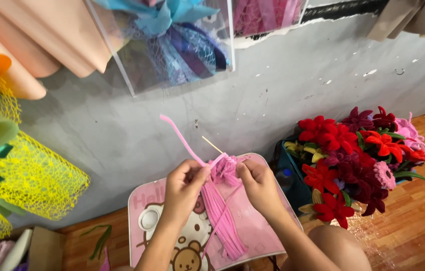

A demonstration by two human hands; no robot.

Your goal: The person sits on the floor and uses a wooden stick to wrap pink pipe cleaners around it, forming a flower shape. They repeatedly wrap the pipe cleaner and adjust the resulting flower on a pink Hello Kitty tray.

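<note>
Between both hands, fuzzy pink pipe-cleaner bundle (221, 211)

Pink pipe-cleaner bundle (221, 208) hangs downward, bunched at top; one strand (181, 138) angled upward.

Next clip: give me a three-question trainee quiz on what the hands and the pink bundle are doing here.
1. True or false: both hands grip the pink bundle near its top.
2. Which hand pinches the loose pink stem that sticks up to the left?
A. left hand
B. right hand
C. neither
3. What stands to the right of the hands, against the wall?

Key
1. True.
2. A.
3. A bin of flowers, mostly red, with some pink and dark purple ones.
</note>
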